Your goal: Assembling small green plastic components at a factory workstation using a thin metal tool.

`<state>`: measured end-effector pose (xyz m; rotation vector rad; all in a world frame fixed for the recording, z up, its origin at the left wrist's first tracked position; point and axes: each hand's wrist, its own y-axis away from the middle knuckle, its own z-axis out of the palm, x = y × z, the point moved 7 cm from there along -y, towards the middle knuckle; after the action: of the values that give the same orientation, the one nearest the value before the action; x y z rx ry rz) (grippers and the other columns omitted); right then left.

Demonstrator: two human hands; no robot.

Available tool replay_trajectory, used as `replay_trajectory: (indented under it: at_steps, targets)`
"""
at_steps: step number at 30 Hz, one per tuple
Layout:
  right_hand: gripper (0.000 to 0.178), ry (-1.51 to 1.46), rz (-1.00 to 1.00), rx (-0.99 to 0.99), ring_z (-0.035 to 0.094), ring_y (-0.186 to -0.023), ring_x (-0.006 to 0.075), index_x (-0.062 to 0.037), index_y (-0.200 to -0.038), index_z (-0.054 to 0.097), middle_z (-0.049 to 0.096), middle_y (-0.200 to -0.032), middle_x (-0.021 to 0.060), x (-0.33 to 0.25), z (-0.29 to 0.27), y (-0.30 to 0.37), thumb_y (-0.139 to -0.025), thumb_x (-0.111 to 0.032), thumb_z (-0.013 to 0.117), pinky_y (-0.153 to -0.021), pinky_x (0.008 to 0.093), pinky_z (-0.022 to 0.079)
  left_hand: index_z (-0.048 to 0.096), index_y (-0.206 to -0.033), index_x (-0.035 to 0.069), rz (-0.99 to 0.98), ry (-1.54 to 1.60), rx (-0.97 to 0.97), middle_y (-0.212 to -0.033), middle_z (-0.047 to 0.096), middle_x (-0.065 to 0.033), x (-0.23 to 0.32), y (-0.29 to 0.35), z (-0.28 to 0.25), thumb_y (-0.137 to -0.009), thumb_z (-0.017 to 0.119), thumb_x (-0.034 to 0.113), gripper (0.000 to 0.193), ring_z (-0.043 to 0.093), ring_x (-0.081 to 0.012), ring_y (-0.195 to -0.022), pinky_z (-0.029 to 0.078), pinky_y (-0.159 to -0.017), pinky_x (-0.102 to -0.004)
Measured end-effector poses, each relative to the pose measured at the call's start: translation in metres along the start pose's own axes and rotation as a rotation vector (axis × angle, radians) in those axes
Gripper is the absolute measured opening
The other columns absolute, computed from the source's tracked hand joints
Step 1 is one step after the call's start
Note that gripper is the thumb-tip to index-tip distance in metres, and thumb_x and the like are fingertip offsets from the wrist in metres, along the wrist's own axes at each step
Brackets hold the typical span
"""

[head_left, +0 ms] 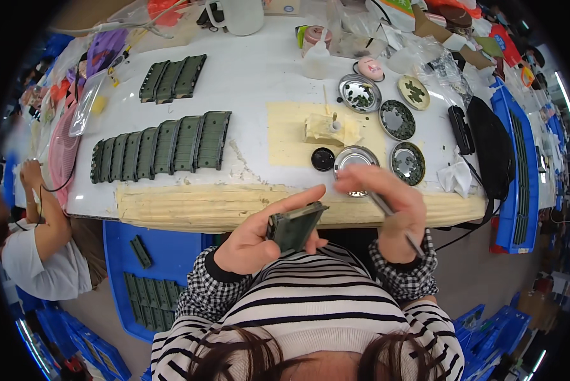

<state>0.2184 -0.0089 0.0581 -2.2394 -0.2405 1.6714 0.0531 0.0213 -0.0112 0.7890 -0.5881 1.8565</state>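
Note:
My left hand (247, 244) is closed around a dark green, flat rectangular plastic part (294, 230), tilted in front of my striped top. To its right, my right hand (396, 206) is raised at the table edge, somewhat blurred. A slim metal tool (414, 245) passes through its grip; its tip and exact kind cannot be made out. Just beyond the right hand sits a round metal dish (356, 152) with small bits in it. Beside that dish stands a small black round pot (322, 159).
Green parts stand in a long row (164, 147) and a shorter row (172, 79) on the left. Dishes of small green pieces (397, 120) lie right of a yellowish block (317, 130). Below left, a blue tray (117, 254) holds more parts. A co-worker's arm (47, 219) is at far left.

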Motion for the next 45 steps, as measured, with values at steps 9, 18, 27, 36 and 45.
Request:
replay_trajectory:
  at_steps: [9,18,27,36,45]
  targets:
    - [0.012,0.920,0.084,0.158,0.062,-0.084,0.0315,0.0005,-0.095,0.062,0.060,-0.088,0.0150,0.062,-0.118,-0.040,-0.091,-0.010,0.058,-0.072,0.0359,0.047,0.042,-0.124,-0.005,-0.097,-0.215,0.375,-0.073,0.055,-0.0045,0.006,0.000,-0.018,-0.075,0.080,0.028,0.070,0.059,-0.0147,-0.060,0.051,-0.060,-0.0237]
    - [0.017,0.995,0.144,-0.017,0.062,-0.075,0.0327,-0.0008,-0.086,0.063,0.063,-0.084,0.0148,0.118,-0.117,-0.064,-0.087,-0.018,0.066,-0.066,0.0402,0.048,0.041,-0.128,-0.008,-0.024,-0.080,0.437,-0.068,0.049,-0.0013,-0.003,0.012,-0.024,-0.100,0.042,0.051,0.065,0.057,-0.0137,-0.059,0.050,-0.057,-0.0253]
    - [0.012,1.102,0.090,-0.121,0.061,-0.079,0.0400,-0.0025,-0.091,0.056,0.061,-0.090,0.0179,0.123,-0.113,-0.064,-0.089,-0.013,0.060,-0.067,0.0466,0.048,0.031,-0.141,0.004,0.012,0.107,0.506,-0.118,0.060,-0.0184,-0.002,0.008,-0.028,-0.104,0.041,0.016,0.040,0.065,-0.0233,-0.100,0.055,-0.086,-0.0328]
    - [0.011,0.867,0.050,0.108,0.046,-0.053,0.0085,-0.0009,-0.102,0.063,0.066,-0.081,0.0073,0.071,-0.109,-0.059,-0.092,-0.005,0.062,-0.051,0.0248,0.037,0.025,-0.148,0.007,0.274,-0.125,0.506,-0.139,0.046,-0.0189,0.011,0.013,-0.021,-0.101,0.044,0.006,0.050,0.061,-0.0253,-0.113,0.053,-0.093,-0.0342]
    - [0.021,0.269,-0.043,0.037,0.059,-0.067,0.0112,0.0010,-0.093,0.069,0.067,-0.090,0.0085,-0.005,0.037,-0.004,-0.076,0.012,0.072,-0.059,0.0213,0.045,0.055,-0.118,0.002,0.132,-0.103,0.407,-0.117,0.058,-0.0070,-0.011,-0.011,-0.017,-0.104,0.045,0.020,0.025,0.060,-0.0141,-0.103,0.049,-0.087,-0.0261]
